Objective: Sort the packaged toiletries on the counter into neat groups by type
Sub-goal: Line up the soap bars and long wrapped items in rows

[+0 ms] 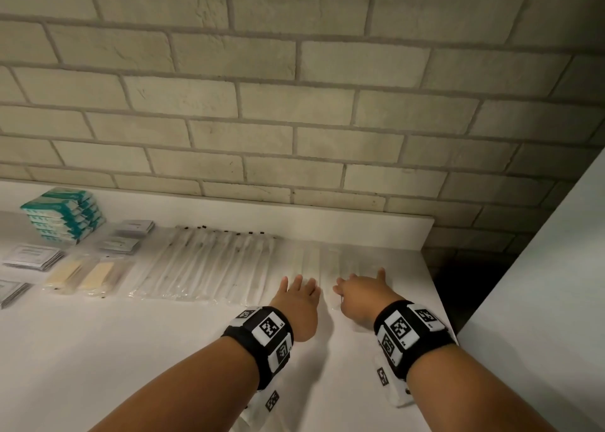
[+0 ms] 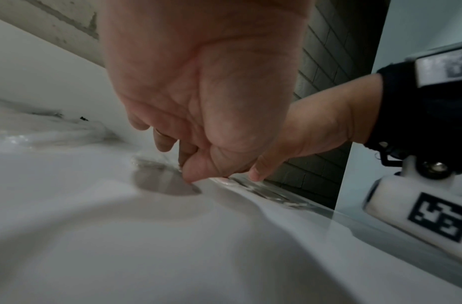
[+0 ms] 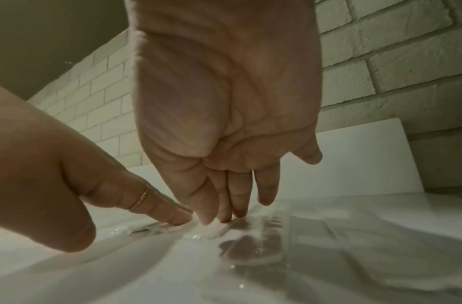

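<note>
Head view, left to right: teal packs [image 1: 62, 215] at ten o'clock, then a row of clear sleeves [image 1: 209, 264] on the counter [image 1: 147, 349]. My left hand [image 1: 299, 304] presses flat fingers on its right end; my right hand [image 1: 363, 295], fingers straight, touches clear packets [image 1: 347, 261] at twelve o'clock. Labels unreadable.

Likely a hotel or housekeeping supply nook. A smooth white counter [image 1: 163, 349] with a low white backsplash ledge [image 1: 294, 218] runs under a pale painted brick wall [image 1: 294, 104]. At left of frame, stacked teal-and-white boxed toiletries [image 1: 62, 215], grey sachets [image 1: 32, 256] and clear-wrapped packets [image 1: 209, 264] lie in rows.
</note>
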A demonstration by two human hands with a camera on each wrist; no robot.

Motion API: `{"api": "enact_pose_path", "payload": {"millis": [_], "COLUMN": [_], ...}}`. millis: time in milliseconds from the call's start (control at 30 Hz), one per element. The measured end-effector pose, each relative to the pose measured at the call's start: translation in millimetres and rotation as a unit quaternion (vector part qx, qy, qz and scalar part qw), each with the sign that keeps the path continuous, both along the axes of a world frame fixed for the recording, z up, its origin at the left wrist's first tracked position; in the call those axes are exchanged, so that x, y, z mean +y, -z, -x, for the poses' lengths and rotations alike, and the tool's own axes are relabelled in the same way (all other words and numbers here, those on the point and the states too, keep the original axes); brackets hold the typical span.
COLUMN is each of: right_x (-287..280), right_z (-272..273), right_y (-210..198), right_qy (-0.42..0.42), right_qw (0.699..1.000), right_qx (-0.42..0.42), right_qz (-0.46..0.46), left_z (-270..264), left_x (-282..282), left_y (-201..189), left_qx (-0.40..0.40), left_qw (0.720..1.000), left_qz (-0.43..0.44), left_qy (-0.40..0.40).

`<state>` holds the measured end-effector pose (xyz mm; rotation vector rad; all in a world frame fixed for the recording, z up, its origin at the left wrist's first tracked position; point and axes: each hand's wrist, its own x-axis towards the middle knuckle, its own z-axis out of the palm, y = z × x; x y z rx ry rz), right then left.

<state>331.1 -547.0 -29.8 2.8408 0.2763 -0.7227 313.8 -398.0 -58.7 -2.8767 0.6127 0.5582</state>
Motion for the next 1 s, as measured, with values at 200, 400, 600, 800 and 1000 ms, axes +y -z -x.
{"api": "enact_pose_path", "payload": {"millis": [200, 400, 600, 800, 1000], "right_x": [-12, -16, -20, -28, -67], "right_z": [6, 16, 6, 6, 9], "right_y": [-6, -5, -8, -5, 2], "right_qy": [0.053, 0.092, 0.098, 0.115, 0.197], "right_qw": [0.997, 0.994, 0.995, 0.99, 0.976], "right_qx": [-0.022, 0.042, -0.006, -0.025, 0.079], "right_qz": [-0.041, 0.035, -0.03, -0.072, 0.041], "left_z": [4, 5, 4, 8, 11], "left_x": [-5, -20, -23, -21, -23], "left_y": [-6, -5, -3, -4, -5], "left_qx": [-0.006, 0.028, 0.025, 0.014, 0.016], "left_qw": [0.999, 0.998, 0.999, 0.999, 0.998], "left_qz": [0.027, 0.006, 0.0, 0.008, 0.021], "left_qy": [0.025, 0.05, 0.047, 0.049, 0.049]}}
